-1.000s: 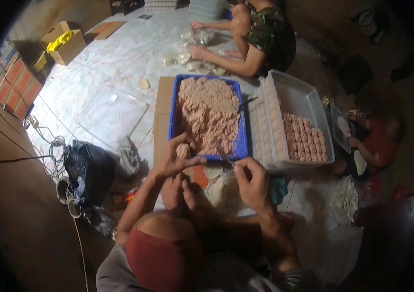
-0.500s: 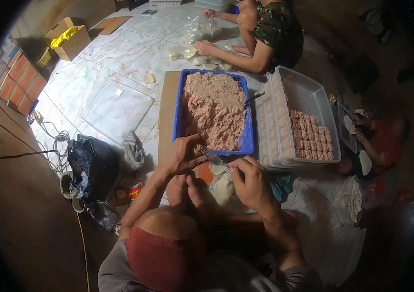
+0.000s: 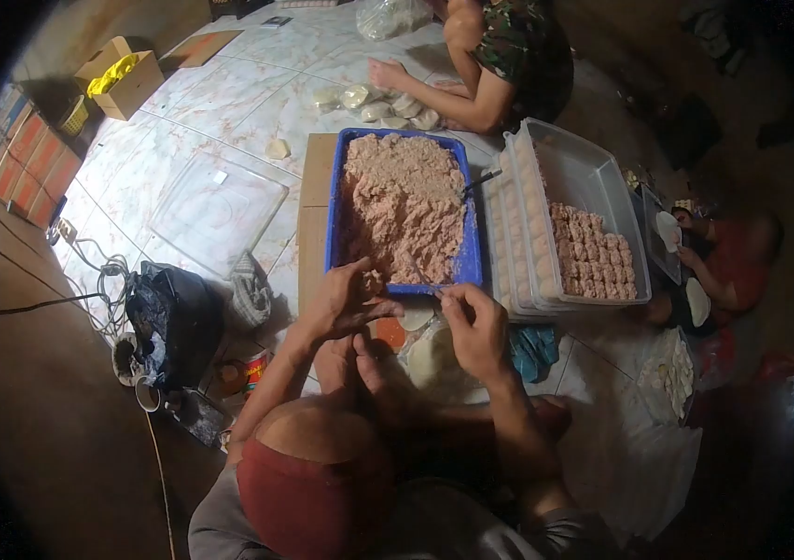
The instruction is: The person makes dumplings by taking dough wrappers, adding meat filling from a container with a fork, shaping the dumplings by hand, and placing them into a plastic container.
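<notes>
Over the near edge of a blue tray (image 3: 333,215) heaped with pinkish minced meat filling (image 3: 402,205), my left hand (image 3: 346,303) curls around a small lump of the filling (image 3: 373,282). Its thumb sticks out to the right. My right hand (image 3: 478,331) pinches a thin metal fork (image 3: 436,290), whose blurred end points left toward the filling at the tray's front edge. Beneath my hands lie pale round dough wrappers (image 3: 432,353), partly shaded, beside an orange-red surface (image 3: 388,332).
Stacked clear plastic boxes (image 3: 598,149) right of the tray hold rows of shaped filling pieces (image 3: 593,257). A black bag (image 3: 173,317) and cables lie left. One person (image 3: 500,75) crouches beyond the tray beside wrapped rounds (image 3: 388,105); another (image 3: 742,266) sits at right.
The fork has moved up and away from my left palm toward the filling, and my right hand has shifted slightly. The far person's hand has left the plastic bag.
</notes>
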The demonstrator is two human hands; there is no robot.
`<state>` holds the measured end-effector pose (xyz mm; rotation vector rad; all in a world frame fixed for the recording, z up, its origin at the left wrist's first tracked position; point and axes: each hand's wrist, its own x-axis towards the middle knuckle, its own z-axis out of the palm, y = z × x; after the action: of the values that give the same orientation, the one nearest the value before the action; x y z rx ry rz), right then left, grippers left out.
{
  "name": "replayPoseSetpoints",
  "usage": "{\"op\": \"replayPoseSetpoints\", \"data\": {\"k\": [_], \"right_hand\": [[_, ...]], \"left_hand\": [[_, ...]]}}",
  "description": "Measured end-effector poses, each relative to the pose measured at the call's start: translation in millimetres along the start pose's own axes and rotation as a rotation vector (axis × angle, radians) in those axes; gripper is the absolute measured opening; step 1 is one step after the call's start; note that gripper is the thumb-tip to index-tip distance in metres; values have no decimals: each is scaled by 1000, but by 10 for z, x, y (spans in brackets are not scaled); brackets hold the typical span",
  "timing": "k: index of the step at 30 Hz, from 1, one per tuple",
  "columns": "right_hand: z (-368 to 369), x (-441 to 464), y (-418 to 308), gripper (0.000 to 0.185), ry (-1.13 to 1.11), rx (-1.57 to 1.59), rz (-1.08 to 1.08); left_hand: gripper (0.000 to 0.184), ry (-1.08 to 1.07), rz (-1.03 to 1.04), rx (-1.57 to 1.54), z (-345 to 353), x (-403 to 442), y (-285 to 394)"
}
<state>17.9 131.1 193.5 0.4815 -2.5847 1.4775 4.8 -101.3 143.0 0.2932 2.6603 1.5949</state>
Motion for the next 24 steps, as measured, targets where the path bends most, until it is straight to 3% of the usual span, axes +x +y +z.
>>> {"op": "replayPoseSetpoints", "data": {"k": [1,3,5,8,10,11,13,15,17,18,20,21,24], "right_hand": [[36,-39,207,13,6,-7,6],[182,-153,836,14,-124,626,583],[298,-462,1154,12,-19,637,979],[185,-733,1200,12,-69,555,905],[69,-828,896,7,-76,279,578],[24,-710,671,7,-75,280,574],[-21,-498,166,7,53,-78,34],[-48,-388,-92,7,-34,-210,-31],[-94,-356,-213,9,-117,-337,-100],[-159,-357,-226,8,-97,-307,-113],[-186,-267,-277,9,-54,-238,-124],[-145,-252,-257,9,-61,-236,-112],[-103,-225,-288,6,-152,-231,-25]], "left_hand": [[47,22,57,-163,-6,-24,-6],[49,35,120,-335,17,-78,-124],[48,-39,75,-412,43,-77,-299],[42,-51,76,-334,-40,-22,-128],[34,-51,23,-352,78,-91,-182],[34,-49,27,-350,107,-50,-190],[45,-148,58,-131,174,-14,-158],[43,-139,78,-105,234,32,-181],[37,-57,320,-136,177,60,-177],[37,-42,326,-128,140,76,-173],[52,-170,107,43,87,59,-37],[52,-177,97,38,127,20,-62],[42,-99,253,-344,164,85,-153]]}}
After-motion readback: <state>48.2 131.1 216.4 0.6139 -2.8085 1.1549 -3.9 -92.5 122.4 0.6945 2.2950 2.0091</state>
